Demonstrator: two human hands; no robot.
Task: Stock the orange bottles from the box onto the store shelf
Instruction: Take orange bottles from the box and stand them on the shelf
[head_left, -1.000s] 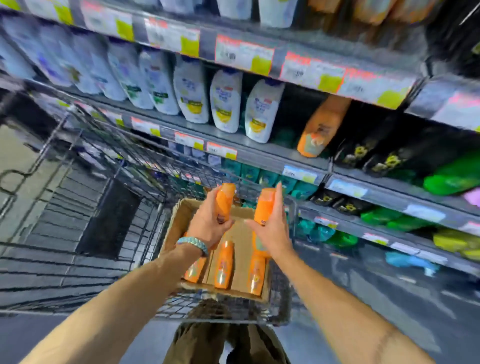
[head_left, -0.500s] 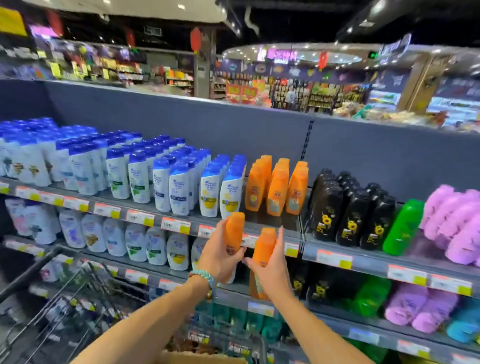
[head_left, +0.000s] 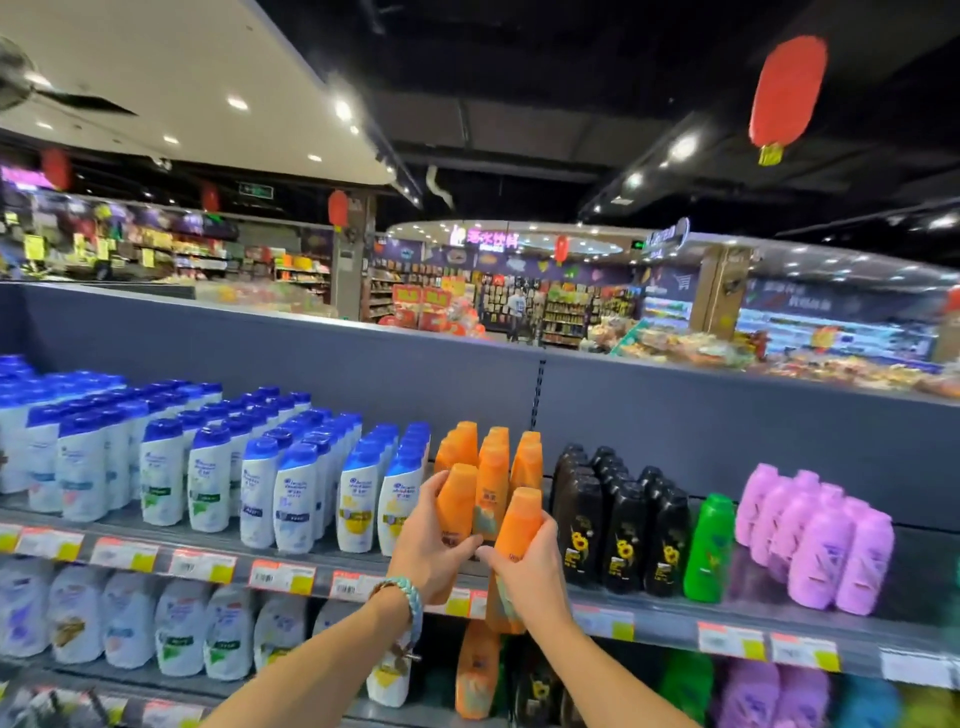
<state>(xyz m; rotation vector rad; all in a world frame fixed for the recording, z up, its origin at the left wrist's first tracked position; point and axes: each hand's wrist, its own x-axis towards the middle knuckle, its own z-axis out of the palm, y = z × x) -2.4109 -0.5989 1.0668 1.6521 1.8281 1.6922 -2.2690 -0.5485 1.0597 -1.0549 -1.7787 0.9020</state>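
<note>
Reaching up from below, the person brings two bottles to the front of the top shelf (head_left: 660, 616), one in each hand. The left hand (head_left: 426, 551), with a braided teal bracelet (head_left: 402, 590) at the wrist, wraps fingers and thumb round the lower body of the left orange bottle (head_left: 456, 499) and holds it upright. The right hand (head_left: 530, 577) grips the right orange bottle (head_left: 519, 519) round its lower half, just beside the first and a little lower. The fingertips of the two hands nearly meet.

Both bottles sit directly in front of the shelved orange bottles (head_left: 525, 462); whether their bases touch the shelf I cannot tell. White bottles (head_left: 291, 499) with blue caps stand to the left of the orange group and black bottles (head_left: 618, 519) to the right. Beyond those are one green bottle (head_left: 709, 545) and the purple bottles (head_left: 826, 540). Price tags (head_left: 280, 577) line the shelf edge.
</note>
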